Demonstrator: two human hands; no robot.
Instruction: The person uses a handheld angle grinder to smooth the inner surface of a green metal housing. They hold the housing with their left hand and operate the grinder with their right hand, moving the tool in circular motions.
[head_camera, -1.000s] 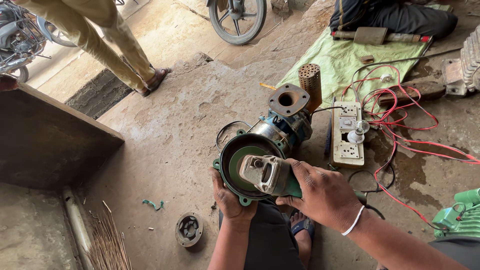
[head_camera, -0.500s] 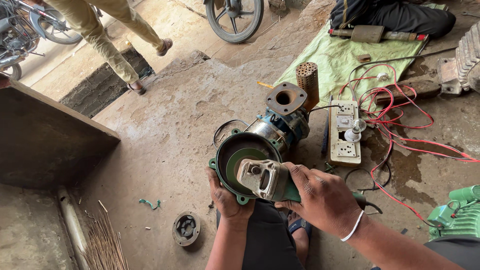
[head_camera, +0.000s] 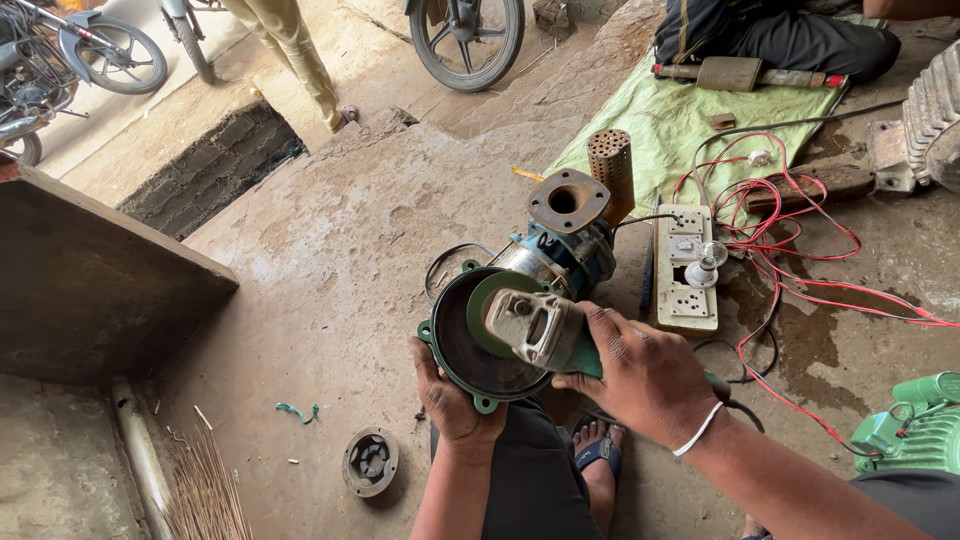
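Observation:
A green water pump (head_camera: 545, 262) lies on the concrete floor with its round open end (head_camera: 468, 340) facing me. My right hand (head_camera: 640, 375) grips a green angle grinder (head_camera: 535, 328) and presses its head against that open end. My left hand (head_camera: 448, 395) holds the lower rim of the pump's round casing from below. The pump's rusty square flange (head_camera: 568, 200) points up at the far side.
A white switchboard with sockets (head_camera: 686, 266) and red wires (head_camera: 800, 250) lie to the right. A small round pump part (head_camera: 370, 461) sits on the floor at lower left. A perforated cylinder (head_camera: 610, 165), a hammer (head_camera: 745, 73), a green motor (head_camera: 915, 425), a person's legs (head_camera: 290, 45), parked motorbikes (head_camera: 465, 35).
The view has shifted slightly; the walking person at top left has moved farther away. Both hands keep their hold on the grinder and pump casing.

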